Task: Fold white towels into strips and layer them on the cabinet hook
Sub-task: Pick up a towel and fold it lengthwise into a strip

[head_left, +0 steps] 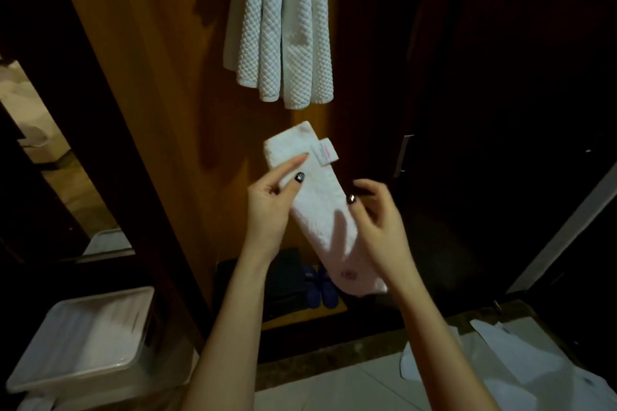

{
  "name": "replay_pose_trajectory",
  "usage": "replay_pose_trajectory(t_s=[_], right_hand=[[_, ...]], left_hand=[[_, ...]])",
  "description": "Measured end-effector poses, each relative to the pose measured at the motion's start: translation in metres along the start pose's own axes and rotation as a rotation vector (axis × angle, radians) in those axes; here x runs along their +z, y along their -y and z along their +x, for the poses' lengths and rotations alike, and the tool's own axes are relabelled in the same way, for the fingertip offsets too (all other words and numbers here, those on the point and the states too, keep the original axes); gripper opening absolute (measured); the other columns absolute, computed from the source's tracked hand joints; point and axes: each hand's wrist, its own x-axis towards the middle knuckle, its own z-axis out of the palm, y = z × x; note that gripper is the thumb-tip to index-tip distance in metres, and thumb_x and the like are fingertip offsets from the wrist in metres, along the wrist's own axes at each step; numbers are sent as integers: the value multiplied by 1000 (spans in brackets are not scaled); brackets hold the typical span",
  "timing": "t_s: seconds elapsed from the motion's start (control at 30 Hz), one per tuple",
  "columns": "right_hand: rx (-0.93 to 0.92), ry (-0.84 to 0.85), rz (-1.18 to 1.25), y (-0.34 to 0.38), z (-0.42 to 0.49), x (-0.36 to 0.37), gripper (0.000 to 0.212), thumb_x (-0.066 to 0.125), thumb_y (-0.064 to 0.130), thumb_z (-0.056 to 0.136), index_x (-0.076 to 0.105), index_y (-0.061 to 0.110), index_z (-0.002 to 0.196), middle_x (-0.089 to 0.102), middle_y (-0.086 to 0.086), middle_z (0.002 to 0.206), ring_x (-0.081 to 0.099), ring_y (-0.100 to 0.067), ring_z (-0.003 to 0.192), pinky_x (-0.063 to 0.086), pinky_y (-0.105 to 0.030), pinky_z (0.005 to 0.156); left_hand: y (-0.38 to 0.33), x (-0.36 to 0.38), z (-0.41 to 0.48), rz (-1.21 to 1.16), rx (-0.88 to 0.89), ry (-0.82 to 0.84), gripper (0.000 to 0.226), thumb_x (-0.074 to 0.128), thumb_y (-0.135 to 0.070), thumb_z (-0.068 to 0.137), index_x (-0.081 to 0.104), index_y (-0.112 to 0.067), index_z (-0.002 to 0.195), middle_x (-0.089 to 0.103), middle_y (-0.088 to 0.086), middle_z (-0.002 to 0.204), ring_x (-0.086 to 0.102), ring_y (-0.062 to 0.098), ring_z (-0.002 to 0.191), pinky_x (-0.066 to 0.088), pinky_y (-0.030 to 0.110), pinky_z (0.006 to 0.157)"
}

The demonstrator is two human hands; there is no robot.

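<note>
My left hand [270, 200] and right hand [377, 210] both pinch the folded towel strip [320, 207], thumbs on top, holding its folds flat in mid-air below the hanging towels [283, 27], likely for layering next.

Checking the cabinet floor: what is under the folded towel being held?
Below the folded towel, on the cabinet floor, sit blue slippers beside a dark flat object. The towel's lower end covers part of the slippers; whatever lies further right is hidden.
</note>
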Motion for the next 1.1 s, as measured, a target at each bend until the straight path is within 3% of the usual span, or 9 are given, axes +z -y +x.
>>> replay_pose_trajectory(t_s=[0.13,0.2,0.3,0.43,0.63,0.77,0.9,1.0,1.1], right_hand=[[78,145,-98,-19,-16,-1,65,67,32,90,30,61,136,58,25,118,55,14,105,44,-2,75],[34,136,-159,-22,-18,-3,70,68,24,88,32,63,134,47,42,125,43,22,114,37,2,84],[-42,37,-214,-24,-19,-4,62,66,10,88,45,51,130,41,54,121,38,27,117,31,5,89],[-28,-89,-167,-26,-21,-8,39,70,9,86,59,36,112,60,32,110,54,13,108,41,-4,84],[-1,-73,-149,-25,-23,-12,13,68,13,89,59,21,85,60,7,79,57,-4,74,43,-19,63],[-8,-28,-182,-17,-22,-18,12,63,16,93,59,17,82,60,3,76,57,-9,69,42,-23,59],[-7,17,-257,-12,-23,-25,15,57,21,97,54,21,83,57,3,70,52,-5,60,37,-19,51],[-29,-78,-285,-10,-25,-25,18,57,13,96,51,19,81,54,4,69,50,-6,59,36,-19,51],[-114,-173,-315,-11,-27,-26,15,59,4,92,55,12,80,56,1,81,54,-9,71,40,-19,58]], left_hand=[[-10,3,33,-63,30,-65,43,58,3,92,75,-35,102,69,-11,113,65,6,107,54,19,78],[-14,5,48,-83,29,-110,41,59,2,92,74,-34,102,66,-12,116,65,4,106,55,20,77],[-18,6,65,-107,28,-198,40,59,4,91,72,-31,106,62,-15,113,65,-1,101,54,17,76],[-19,3,77,-111,30,-260,41,57,6,92,67,-23,118,61,-12,113,65,0,99,52,14,75],[-14,0,77,-155,2,-274,39,56,5,93,67,-17,122,62,-9,114,64,7,103,54,20,77],[-14,-3,80,-130,-2,-280,40,56,6,92,67,-20,121,61,0,122,63,12,108,55,20,77],[-12,-4,89,57,7,-262,38,58,1,93,66,-20,124,58,0,126,60,11,109,55,19,82],[-5,-2,91,180,34,-241,38,58,0,93,63,-16,128,58,0,127,59,12,111,53,10,76],[4,-3,89,297,52,-238,39,58,-3,94,61,-16,131,54,9,137,55,18,120,50,5,74]])
